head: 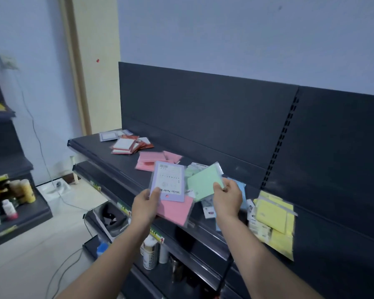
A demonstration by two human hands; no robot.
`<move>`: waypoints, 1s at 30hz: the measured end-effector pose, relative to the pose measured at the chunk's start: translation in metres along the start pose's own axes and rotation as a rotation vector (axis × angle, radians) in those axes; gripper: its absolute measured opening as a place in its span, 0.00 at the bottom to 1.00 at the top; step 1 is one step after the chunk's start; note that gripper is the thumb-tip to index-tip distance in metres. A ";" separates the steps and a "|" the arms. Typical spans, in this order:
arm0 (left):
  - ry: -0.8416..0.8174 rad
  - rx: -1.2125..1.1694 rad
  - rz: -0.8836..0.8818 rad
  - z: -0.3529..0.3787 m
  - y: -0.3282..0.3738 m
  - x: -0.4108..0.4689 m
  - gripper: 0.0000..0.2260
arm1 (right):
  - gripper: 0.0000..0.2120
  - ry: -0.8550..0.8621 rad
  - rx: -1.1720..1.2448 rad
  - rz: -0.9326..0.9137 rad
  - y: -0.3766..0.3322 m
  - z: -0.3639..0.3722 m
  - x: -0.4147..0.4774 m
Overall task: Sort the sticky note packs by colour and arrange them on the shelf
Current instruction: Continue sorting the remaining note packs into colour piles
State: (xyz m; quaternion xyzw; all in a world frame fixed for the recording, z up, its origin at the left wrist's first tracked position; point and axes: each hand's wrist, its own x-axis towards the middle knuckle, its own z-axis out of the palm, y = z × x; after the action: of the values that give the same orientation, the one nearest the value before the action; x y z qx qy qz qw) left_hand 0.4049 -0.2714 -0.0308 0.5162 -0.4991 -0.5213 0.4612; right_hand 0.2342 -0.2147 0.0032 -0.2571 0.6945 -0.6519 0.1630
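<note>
My left hand (144, 205) pinches a lilac sticky note pack (168, 180), label side up, together with a pink pack (175, 209) under it. A green pack (204, 182) is held by one corner in my right hand (227, 198), above the dark top shelf (108, 157). Sorted piles lie on that shelf: pink packs (148, 161), red-edged packs (127, 145), pale lilac packs (109, 135) at the far left, yellow packs (275, 216) at the right. Blue packs (242, 192) lie partly hidden behind my right hand.
Lower shelves hold bottles (149, 253) and a grey bin (110, 219). Another shelf unit (15, 203) with jars stands at the left. Cables (58, 275) trail over the tiled floor. The dark back panel (203, 104) rises behind the top shelf.
</note>
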 end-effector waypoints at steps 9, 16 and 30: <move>-0.050 0.063 -0.004 -0.006 0.006 0.084 0.17 | 0.06 -0.003 -0.101 0.005 0.014 0.071 0.068; -0.153 0.071 -0.052 -0.001 0.017 0.137 0.18 | 0.22 -0.088 -0.616 -0.282 0.024 0.102 0.107; -0.231 -0.064 -0.095 -0.012 0.032 0.197 0.15 | 0.12 -0.184 -0.562 -0.452 0.013 0.154 0.118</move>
State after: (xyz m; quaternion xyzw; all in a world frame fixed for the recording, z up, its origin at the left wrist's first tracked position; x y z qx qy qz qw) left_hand 0.4071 -0.4709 -0.0137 0.4606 -0.5071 -0.6144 0.3915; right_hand 0.2229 -0.4081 -0.0122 -0.4962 0.7546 -0.4294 -0.0003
